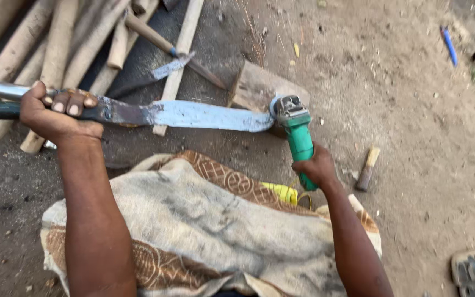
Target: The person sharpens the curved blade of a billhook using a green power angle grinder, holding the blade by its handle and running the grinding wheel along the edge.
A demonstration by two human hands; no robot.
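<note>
- At far left, I see my left hand [56, 110] clenched around the butt of the long blade [193, 115].
- Blade's long axis runs horizontally rightward, tip meeting the grinder's disc.
- Right hand [315, 168] wraps the green angle grinder [298, 135], nearer the tip.

An open-air workshop on bare dirt ground [413, 110]: rough wooden poles [56, 49] lie stacked left of a wooden block [254, 82], where a green angle grinder [298, 132] meets a long blade [204, 115].

Blade [204, 115] lies across wooden block [257, 85], poles [56, 49] behind.
</note>
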